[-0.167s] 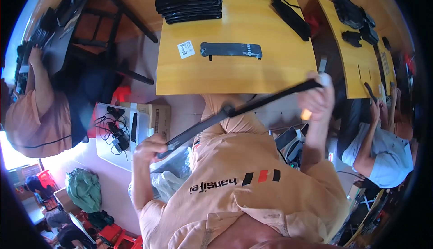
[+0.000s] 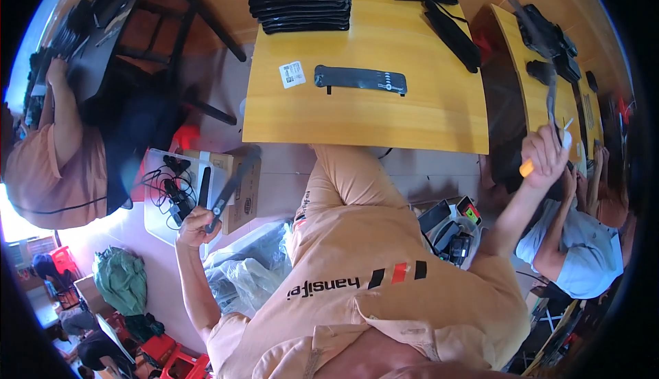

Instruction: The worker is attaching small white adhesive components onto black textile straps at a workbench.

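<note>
My left hand (image 2: 199, 226) is closed around one end of a flat dark bar (image 2: 232, 181), which points up and away over a cardboard box. Raised at the right, my right hand (image 2: 544, 156) grips a long dark strip (image 2: 551, 90), blurred by motion and standing upward from the fingers. An orange-ended tool (image 2: 526, 168) also sticks out of that fist; its kind is unclear. On the table ahead lies a dark grey panel (image 2: 360, 79) with two short black tabs. A white label (image 2: 292, 74) is to its left.
The yellow table (image 2: 364, 121) bears a stack of black pouches (image 2: 298, 1) and a long black pouch (image 2: 453, 39). A bin of cables (image 2: 171, 193), a cardboard box (image 2: 244, 204) and a plastic bag (image 2: 250, 262) stand at my left. Co-workers sit on both sides.
The long dark piece spanned both hands before; now each hand holds a separate piece. My left hand moved left and slightly down, my right hand outward to the right.
</note>
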